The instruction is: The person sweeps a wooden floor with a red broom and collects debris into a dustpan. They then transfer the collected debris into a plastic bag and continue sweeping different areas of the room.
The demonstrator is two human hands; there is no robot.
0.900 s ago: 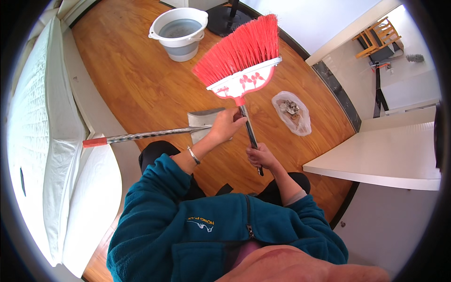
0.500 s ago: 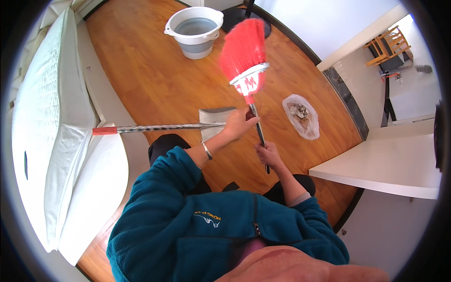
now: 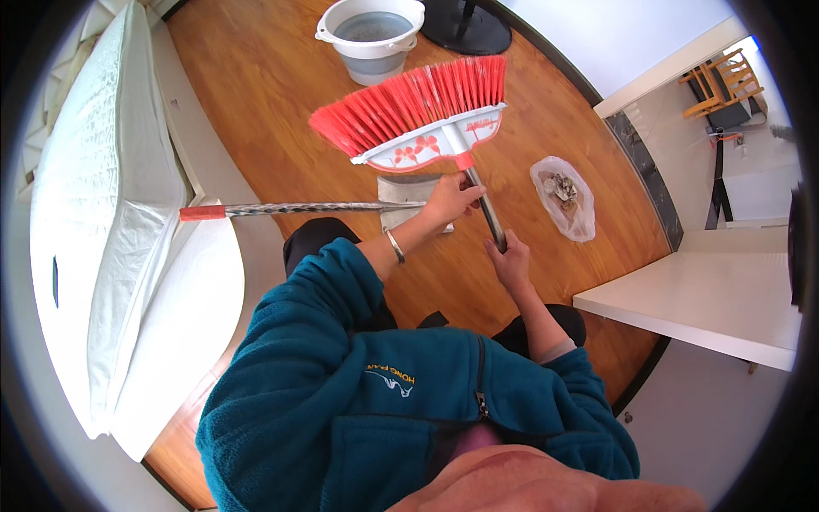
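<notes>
A broom [image 3: 418, 111] with red bristles and a white, red-flowered head is held up in front of me, bristles pointing away. Just below its head, my left hand [image 3: 454, 198] is closed around the dark handle. Farther down, my right hand [image 3: 510, 261] grips the same handle near its lower end. A dustpan [image 3: 413, 187] lies beyond my left wrist, partly hidden by the hand and forearm. Its long silvery handle [image 3: 299, 207] reaches left to a red grip and touches neither hand as far as I can see.
A white-and-grey bucket [image 3: 372, 38] stands on the wooden floor [image 3: 247, 111] ahead, beside a black round base [image 3: 465, 30]. On the right lies an open plastic bag [image 3: 565, 198] with debris inside. A white-covered bed [image 3: 128, 256] flanks the left, a white tabletop [image 3: 699, 294] the right.
The broom has turned about its handle, so its head now shows broad and flat instead of narrow. Both hands keep their hold. The whole view has shifted slightly.
</notes>
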